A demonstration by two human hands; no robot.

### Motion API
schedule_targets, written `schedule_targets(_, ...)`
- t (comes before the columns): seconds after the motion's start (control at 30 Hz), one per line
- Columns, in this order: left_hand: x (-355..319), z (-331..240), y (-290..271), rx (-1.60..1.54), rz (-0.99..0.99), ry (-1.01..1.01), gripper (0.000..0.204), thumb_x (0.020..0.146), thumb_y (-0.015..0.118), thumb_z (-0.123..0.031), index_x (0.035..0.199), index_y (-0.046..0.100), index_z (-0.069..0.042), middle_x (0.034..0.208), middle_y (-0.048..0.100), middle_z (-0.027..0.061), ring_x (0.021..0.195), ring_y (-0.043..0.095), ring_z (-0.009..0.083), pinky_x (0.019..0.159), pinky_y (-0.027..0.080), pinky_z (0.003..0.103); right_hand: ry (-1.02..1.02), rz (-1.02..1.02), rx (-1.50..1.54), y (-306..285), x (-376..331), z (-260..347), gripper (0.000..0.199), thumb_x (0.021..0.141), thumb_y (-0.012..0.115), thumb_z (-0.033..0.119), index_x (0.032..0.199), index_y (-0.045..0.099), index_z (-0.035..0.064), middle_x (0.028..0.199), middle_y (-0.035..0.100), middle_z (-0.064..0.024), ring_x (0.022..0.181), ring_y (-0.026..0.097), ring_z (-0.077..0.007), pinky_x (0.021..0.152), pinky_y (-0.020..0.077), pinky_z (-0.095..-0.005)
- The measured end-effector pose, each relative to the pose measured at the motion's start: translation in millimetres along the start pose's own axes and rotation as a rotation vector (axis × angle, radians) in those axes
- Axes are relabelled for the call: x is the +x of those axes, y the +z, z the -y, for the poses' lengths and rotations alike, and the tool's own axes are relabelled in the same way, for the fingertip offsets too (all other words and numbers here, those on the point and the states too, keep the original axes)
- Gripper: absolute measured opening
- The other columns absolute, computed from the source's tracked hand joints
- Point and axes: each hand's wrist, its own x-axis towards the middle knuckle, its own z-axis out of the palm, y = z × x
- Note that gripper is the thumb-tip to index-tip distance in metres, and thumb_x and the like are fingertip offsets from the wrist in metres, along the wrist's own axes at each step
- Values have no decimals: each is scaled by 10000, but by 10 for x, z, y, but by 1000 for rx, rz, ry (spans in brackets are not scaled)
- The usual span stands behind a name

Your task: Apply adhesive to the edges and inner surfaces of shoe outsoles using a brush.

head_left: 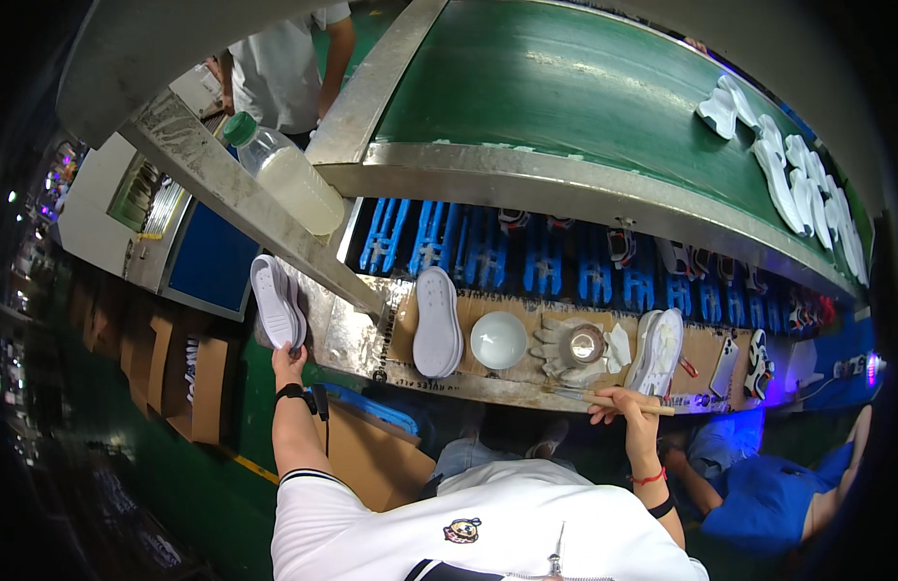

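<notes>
Left hand point(288, 360) is raised at left-centre of the frame, fingers closed on the lower end of a white shoe sole point(277, 301), which it holds upright just off the left end of the metal bench point(347, 341); black watch point(294, 392) on that wrist. Right hand point(619, 402) sits right of centre at the bench's front edge, curled narrow around a wooden-handled brush point(619, 401) lying roughly level, handle pointing right; red string and black band on that wrist. On the bench, centre frame: a second white sole point(436, 322) lying lengthwise, a white bowl point(498, 340) just right of it, then a small metal cup point(586, 343) resting on a grey glove point(556, 351). Further right, a white shoe point(657, 349) just above the right hand. Blue racks point(526, 257) run behind the bench. Green conveyor belt point(546, 87) fills the upper centre, a row of white soles point(798, 169) on it at upper right. Plastic bottle point(284, 174) with green cap lies tilted on a metal ledge, upper left. Another person in a white shirt point(279, 68) stands at the top left; a person in blue point(769, 494) sits at lower right.
</notes>
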Motion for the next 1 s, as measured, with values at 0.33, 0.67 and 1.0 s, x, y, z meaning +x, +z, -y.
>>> schedule_targets(0.33,-1603,940,-463,-68,317,-111,669,786,514,101,1343,300,-203,1191,481,143,940,541,280,841,486,437,32,9,37,-32,21,-131,341,890,437,189,892,632,-91,728,656,-165,581,626,-194,532,449,-237)
schedule_targets(0.67,-2519,1249,105,4,396,-216,708,808,523,67,1405,218,-161,1238,455,171,1054,529,300,927,451,432,78,31,145,-195,18,-247,319,897,445,156,935,635,-96,759,665,-164,605,633,-180,545,452,-227)
schedule_targets(1.0,-1768,1098,814,833,279,141,597,797,655,-73,1294,326,-84,1070,542,153,854,576,223,798,473,359,6,-102,18,-285,291,-627,266,909,469,139,973,645,-49,769,673,-119,636,623,-137,566,466,-220)
